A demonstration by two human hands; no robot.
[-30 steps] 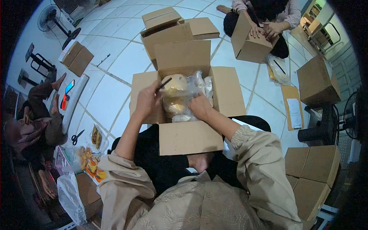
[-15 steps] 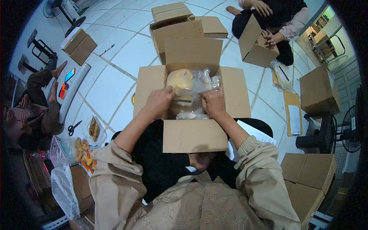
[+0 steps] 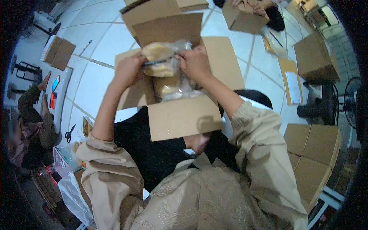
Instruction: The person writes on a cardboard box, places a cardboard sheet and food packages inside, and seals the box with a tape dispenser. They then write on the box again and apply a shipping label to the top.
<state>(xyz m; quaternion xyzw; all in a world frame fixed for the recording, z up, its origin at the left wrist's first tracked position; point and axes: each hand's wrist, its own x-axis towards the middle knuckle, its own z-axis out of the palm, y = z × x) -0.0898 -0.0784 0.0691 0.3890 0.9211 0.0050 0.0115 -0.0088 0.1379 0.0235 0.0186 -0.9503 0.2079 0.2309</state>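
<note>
Above an open cardboard box (image 3: 184, 119), a clear plastic bag with pale yellow contents (image 3: 158, 69) is held between both hands. A thin dark strip runs across the bag. My left hand (image 3: 130, 69) is closed on the bag's left side. On the right, my right hand (image 3: 194, 64) pinches the bag's plastic near its upper right edge. More clear plastic packaging (image 3: 182, 95) lies inside the box below. The box's flaps stand spread outward.
Stacked cardboard boxes (image 3: 153, 17) stand behind. At the upper right, a person's hands (image 3: 253, 5) rest on another box (image 3: 244, 19). A second person (image 3: 32, 126) sits at the left near scissors (image 3: 70, 133). A black fan (image 3: 320, 101) and boxes (image 3: 314, 147) are at the right.
Both hands have raised the bag up and to the left within the view, bringing it above the box. The camera view has shifted, and the surroundings appear higher in the picture.
</note>
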